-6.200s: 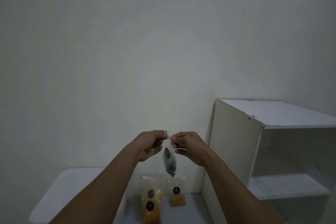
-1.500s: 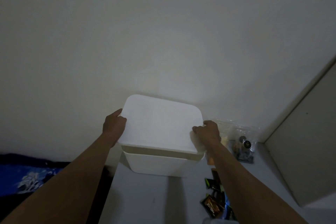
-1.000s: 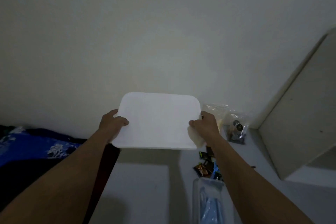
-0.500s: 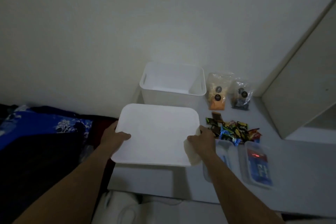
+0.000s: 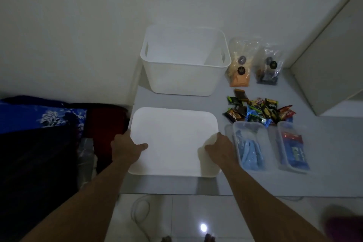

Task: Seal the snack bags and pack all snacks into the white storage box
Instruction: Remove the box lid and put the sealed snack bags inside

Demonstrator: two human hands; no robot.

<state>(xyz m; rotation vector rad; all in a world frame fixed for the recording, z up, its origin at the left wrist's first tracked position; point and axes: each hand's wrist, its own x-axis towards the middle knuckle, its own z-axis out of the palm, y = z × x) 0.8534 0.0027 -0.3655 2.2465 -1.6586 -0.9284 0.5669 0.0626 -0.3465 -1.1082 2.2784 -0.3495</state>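
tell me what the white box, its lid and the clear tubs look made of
The white storage box looks like matte, faintly translucent plastic, with moulded handle slots. The lid seems the same matte plastic, corners rounded. The clear tubs are probably transparent plastic: blue packets show through.

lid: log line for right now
lid: off | left hand: grips lid | right hand: grips lid | white box: open, empty

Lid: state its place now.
Head view: the lid is at the near edge of the table, before the box, held by the left hand and right hand.
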